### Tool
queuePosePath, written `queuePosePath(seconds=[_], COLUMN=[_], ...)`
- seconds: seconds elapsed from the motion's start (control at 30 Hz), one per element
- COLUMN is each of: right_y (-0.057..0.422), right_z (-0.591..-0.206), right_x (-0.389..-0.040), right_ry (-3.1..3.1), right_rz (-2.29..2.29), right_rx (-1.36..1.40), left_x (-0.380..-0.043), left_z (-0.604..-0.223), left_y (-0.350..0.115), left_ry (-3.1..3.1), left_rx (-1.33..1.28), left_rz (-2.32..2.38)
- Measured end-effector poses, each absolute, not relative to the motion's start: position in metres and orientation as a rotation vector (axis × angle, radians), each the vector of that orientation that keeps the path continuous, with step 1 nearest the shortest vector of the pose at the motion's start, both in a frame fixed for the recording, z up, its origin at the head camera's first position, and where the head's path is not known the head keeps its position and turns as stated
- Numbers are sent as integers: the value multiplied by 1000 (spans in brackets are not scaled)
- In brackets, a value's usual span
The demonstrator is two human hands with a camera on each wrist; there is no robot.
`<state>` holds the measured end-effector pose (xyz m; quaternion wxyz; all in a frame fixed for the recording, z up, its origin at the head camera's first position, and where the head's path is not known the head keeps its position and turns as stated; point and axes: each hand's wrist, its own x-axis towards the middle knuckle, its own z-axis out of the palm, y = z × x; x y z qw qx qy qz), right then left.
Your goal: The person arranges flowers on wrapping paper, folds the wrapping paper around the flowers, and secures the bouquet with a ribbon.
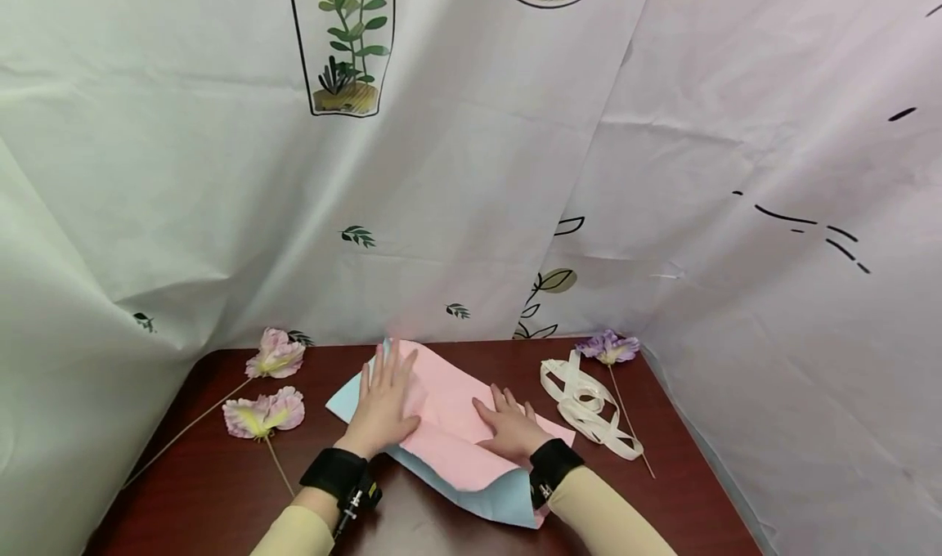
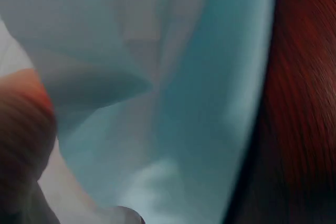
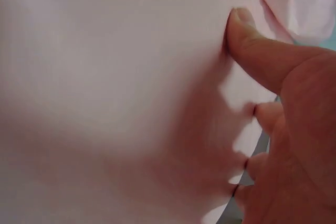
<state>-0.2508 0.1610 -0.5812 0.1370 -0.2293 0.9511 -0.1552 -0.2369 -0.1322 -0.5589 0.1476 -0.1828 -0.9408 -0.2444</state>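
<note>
A sheet of paper, pink on one face and light blue on the other, lies in the middle of the table with its near edge curling up. My left hand rests on its left part, fingers spread and straight. On the right part lies my right hand, its fingers spread too. The left wrist view shows the creased blue face close up, with part of the hand at the left edge. In the right wrist view the fingertips touch the pink face, thumb apart from the others.
Two pink artificial flowers with long stems lie at the left of the dark red table. A loose cream ribbon and a purple flower lie at the right. A patterned white cloth hangs behind.
</note>
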Motion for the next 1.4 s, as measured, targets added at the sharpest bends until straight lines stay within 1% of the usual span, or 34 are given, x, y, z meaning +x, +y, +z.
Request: queuePosePath(seconds=[0.17,0.37,0.5,0.63,0.9,1.13,1.4], right_y=[156,154,150,143,140,145,145], right_z=[-579,-573,-567,-564,-570,-574,-582], right_x=[-250,-248,-247,-251,-268,-277,-289], right_ry=[2771,2769,2814,2948,3043,2993,2948], right_rz=[-454,-468,-425,-387,-486,-552,-628], right_rx=[-570,-491,-422,-342,-223,-205,-154], left_x=[-236,-231,-230,-227,-224,-237,-231], left_z=[-566,-568,-574,-582,-575,-580,-574], left_y=[-137,-150,-159,-166,-165,-148,-128], left_ry=[-2744,-2803,-2868,-2964,-2956,-2726,-2752], left_rx=[-808,-1032,-1075,-1060,-1030,-1218,-1339], left_rz=[-379,-361,-453,-494,-444,-310,-120])
